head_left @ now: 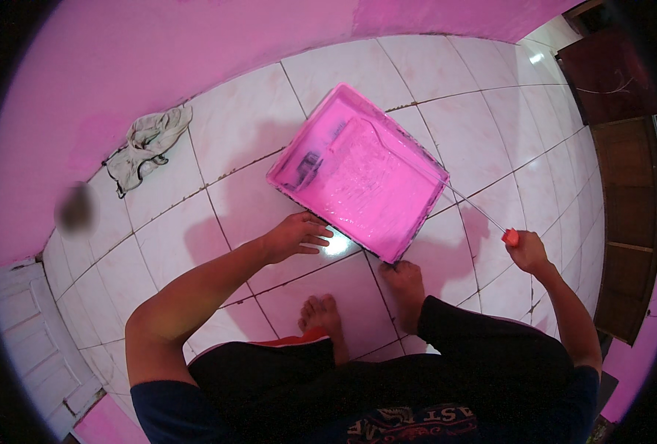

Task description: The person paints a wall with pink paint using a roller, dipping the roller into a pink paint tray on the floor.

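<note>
Dark shirt (310,418), tray (405,135) of pink paint (369,181), roller head (342,138) inside

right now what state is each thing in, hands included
left hand: open, fingers spread, at the tray's near edge
right hand: closed around the roller's orange handle
paint roller: held, head in the tray
paint tray: smeared pink inside
paint: wet, glossy
cloth: crumpled on the floor
</note>
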A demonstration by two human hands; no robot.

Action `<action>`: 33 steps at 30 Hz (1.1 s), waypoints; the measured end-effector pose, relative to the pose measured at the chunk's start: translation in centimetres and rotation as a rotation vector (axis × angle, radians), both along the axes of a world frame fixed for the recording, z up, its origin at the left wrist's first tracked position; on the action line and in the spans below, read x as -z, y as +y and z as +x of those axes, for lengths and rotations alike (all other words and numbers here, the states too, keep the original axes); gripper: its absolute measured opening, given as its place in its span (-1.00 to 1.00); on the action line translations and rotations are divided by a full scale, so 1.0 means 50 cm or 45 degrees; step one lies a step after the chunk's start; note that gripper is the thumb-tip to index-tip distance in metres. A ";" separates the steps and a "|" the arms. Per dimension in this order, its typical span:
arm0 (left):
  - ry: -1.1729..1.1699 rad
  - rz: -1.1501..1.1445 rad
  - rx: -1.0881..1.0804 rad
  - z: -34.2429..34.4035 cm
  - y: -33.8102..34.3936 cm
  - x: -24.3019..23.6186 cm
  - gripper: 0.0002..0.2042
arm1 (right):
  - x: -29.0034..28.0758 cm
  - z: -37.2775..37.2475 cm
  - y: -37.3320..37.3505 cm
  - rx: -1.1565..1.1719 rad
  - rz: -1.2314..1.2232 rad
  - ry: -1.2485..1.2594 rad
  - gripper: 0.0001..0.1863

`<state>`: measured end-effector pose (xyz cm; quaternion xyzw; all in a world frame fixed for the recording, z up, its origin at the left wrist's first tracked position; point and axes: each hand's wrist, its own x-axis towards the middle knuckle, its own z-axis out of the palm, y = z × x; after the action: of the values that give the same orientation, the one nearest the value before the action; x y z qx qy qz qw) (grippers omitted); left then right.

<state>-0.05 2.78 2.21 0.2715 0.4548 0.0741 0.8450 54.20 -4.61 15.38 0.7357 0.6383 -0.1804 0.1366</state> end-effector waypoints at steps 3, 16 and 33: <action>0.006 0.009 0.022 -0.005 0.004 -0.001 -0.65 | 0.003 -0.044 0.044 0.040 -0.027 0.039 -0.79; 0.076 0.007 0.002 -0.007 0.006 0.008 -0.57 | -0.013 -0.059 0.094 0.022 -0.123 -0.011 -0.75; 0.185 0.128 -0.012 0.006 0.012 0.020 -0.62 | -0.020 0.273 -0.151 -0.015 -0.322 -0.157 -0.81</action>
<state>0.25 3.36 1.23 0.3160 0.5119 0.0809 0.7947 67.85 -12.18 16.40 0.7186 0.6051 -0.2133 0.2683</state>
